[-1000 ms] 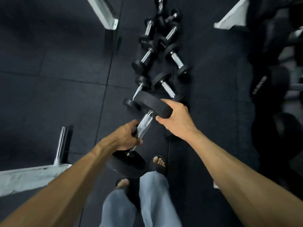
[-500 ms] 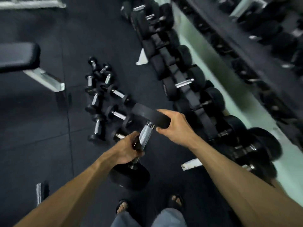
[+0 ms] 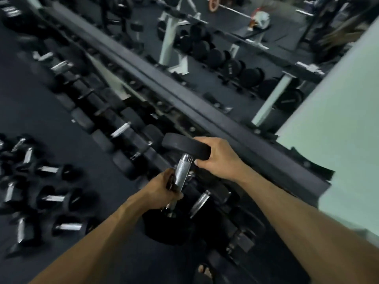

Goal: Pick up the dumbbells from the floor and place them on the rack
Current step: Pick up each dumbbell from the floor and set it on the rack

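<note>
Dumbbell (image 3: 183,175) held off floor above rack (image 3: 196,111): left hand (image 3: 162,192) wrapped round handle, right hand (image 3: 217,158) gripping upper head.

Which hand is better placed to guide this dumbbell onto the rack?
Right hand: it grips the dumbbell by the head nearest the rack. Left hand holds the handle, farther away.

Two hands, left (image 3: 162,191) and right (image 3: 217,158), on one raised dumbbell (image 3: 182,173). About seven small dumbbells (image 3: 53,198) loose on the floor (image 3: 41,111) at left, exact count blurred. One long rack (image 3: 184,103) carrying a row of large dumbbells (image 3: 121,129), too smeared to number; one sandalled foot (image 3: 204,271) at the bottom edge.
</note>
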